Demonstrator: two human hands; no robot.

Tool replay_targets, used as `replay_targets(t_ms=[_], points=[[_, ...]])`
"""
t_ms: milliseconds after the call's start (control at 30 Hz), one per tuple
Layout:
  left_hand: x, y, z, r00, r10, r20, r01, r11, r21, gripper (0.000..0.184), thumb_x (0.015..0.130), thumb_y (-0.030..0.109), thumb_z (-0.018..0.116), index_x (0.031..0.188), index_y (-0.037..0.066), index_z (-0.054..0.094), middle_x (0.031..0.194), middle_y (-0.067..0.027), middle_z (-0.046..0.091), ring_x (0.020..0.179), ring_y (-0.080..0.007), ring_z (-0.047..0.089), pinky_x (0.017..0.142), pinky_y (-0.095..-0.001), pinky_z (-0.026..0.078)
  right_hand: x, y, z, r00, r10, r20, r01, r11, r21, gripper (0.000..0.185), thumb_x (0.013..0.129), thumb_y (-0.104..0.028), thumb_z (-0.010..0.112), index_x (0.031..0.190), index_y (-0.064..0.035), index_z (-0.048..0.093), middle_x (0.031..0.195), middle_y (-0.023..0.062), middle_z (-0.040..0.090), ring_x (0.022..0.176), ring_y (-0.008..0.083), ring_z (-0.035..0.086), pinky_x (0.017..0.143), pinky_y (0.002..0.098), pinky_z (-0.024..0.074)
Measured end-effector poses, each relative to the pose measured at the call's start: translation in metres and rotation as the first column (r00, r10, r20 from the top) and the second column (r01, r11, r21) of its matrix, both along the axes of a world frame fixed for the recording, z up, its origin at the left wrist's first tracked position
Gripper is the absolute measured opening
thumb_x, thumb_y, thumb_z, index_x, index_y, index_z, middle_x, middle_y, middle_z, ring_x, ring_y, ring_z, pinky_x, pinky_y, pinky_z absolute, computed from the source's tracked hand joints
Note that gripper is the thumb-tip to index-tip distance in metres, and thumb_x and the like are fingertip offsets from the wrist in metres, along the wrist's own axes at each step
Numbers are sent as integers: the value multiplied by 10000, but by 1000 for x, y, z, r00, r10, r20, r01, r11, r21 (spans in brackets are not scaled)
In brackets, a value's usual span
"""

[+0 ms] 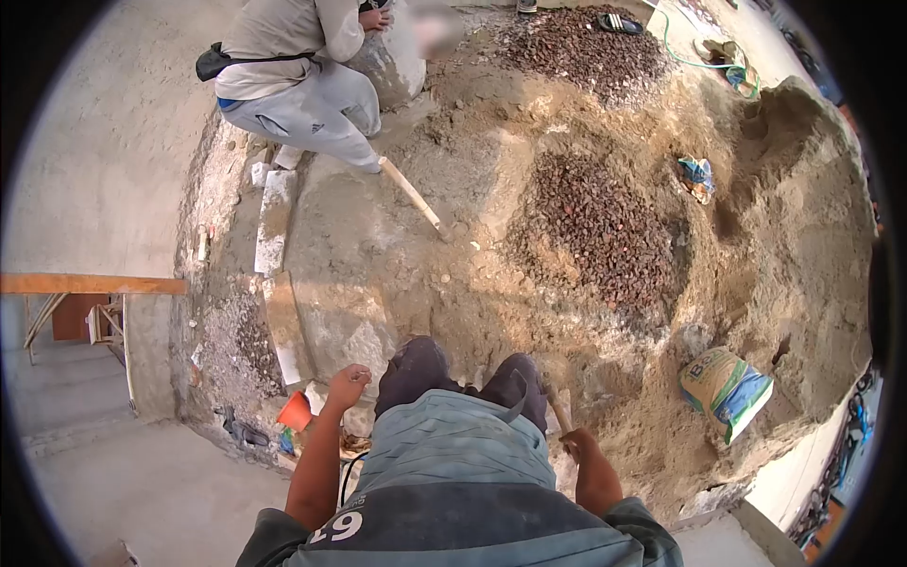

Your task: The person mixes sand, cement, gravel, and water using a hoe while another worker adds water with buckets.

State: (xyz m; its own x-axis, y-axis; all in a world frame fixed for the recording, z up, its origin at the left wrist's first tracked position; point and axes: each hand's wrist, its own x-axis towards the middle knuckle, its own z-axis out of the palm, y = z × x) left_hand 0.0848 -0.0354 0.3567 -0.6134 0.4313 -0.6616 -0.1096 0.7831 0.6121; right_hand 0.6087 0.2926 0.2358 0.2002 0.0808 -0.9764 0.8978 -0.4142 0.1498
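My right hand (pixel 578 442) is wrapped round a wooden tool handle (pixel 559 412) beside my right knee; the tool's head cannot be made out. My left hand (pixel 350 386) hangs in the air left of my left knee, fingers curled in, with nothing visible in them. Below and left of it, an orange bucket (pixel 295 411) lies tilted on the ground. Another wooden handle (pixel 412 197) slants down to the soil in front of a crouching co-worker (pixel 283 80), whose hand (pixel 374 19) rests at a large pale sack (pixel 395 61).
Reddish gravel piles (pixel 605 236) lie on the soil ahead. A printed cement bag (pixel 726 392) sits at the right by a sandy mound (pixel 803 255). Pale blocks (pixel 275 222) line the left edge. A green hose (pixel 671 47) and a dark sandal (pixel 619 24) are at the back.
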Motion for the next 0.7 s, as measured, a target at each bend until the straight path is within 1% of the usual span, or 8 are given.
replay_targets(t_ms=[133, 167, 267, 367, 467, 500, 533, 700], points=[[-6, -50, -40, 977, 131, 167, -138, 990, 26, 230, 875, 159, 625, 1019, -19, 652, 860, -108, 699, 680, -153, 650, 622, -293, 527, 18, -5, -42, 998, 52, 27, -50, 996, -72, 329, 861, -265, 687, 699, 10, 604, 532, 123, 555, 434, 246, 528, 463, 430, 402], [-11, -62, -47, 992, 25, 127, -26, 1000, 10, 227, 878, 157, 622, 1007, -26, 655, 868, -110, 696, 711, -157, 664, 619, -296, 543, 10, -1, -57, 995, 75, 61, -68, 991, -113, 340, 873, -282, 679, 702, 3, 606, 534, 122, 560, 436, 243, 535, 464, 430, 407], [-34, -77, -54, 959, 63, 275, 3, 972, -234, 263, 899, 239, 651, 1038, 17, 667, 881, -93, 712, 693, -143, 679, 566, -291, 536, -9, -12, -65, 998, 25, 66, -24, 1000, -15, 317, 867, -267, 702, 841, 36, 615, 562, 126, 591, 464, 248, 585, 450, 422, 440], [-78, -93, -90, 960, -18, 278, 92, 963, -254, 292, 902, 300, 627, 1079, 75, 681, 904, -45, 726, 640, -157, 674, 574, -308, 546, -14, -39, -103, 997, -64, 53, 55, 984, 172, 364, 805, -272, 767, 884, 56, 631, 621, 160, 619, 531, 268, 632, 477, 446, 486], [-141, -117, -130, 796, -565, -217, 562, 823, -85, 280, 888, 287, 630, 1058, 73, 689, 905, -51, 729, 659, -167, 683, 613, -319, 556, -72, -54, -81, 992, -40, 117, -14, 904, 426, 386, 775, -294, 790, 908, 44, 657, 693, 178, 652, 627, 291, 668, 540, 448, 517], [-161, -116, -144, 943, -332, -5, 331, 943, -41, 269, 866, 272, 628, 1027, 70, 703, 897, -74, 729, 664, -182, 689, 664, -321, 561, -91, -59, -73, 988, -21, 154, -54, 884, 464, 389, 773, -299, 790, 911, 42, 660, 706, 180, 654, 644, 293, 668, 553, 447, 518], [-170, -109, -132, 956, -292, -12, 291, 954, -79, 265, 865, 269, 626, 1016, 67, 705, 893, -81, 728, 670, -183, 690, 669, -322, 562, -109, -62, -60, 984, -8, 177, -81, 867, 491, 393, 771, -304, 790, 914, 40, 663, 720, 181, 656, 660, 295, 669, 565, 445, 519], [-246, -70, -54, 940, -314, -136, 298, 946, -129, 259, 863, 265, 623, 988, 56, 709, 886, -105, 725, 695, -195, 698, 688, -338, 564, -163, -53, -32, 983, -5, 182, -91, 853, 514, 410, 762, -328, 790, 928, 29, 676, 787, 190, 667, 743, 307, 669, 630, 440, 525]])
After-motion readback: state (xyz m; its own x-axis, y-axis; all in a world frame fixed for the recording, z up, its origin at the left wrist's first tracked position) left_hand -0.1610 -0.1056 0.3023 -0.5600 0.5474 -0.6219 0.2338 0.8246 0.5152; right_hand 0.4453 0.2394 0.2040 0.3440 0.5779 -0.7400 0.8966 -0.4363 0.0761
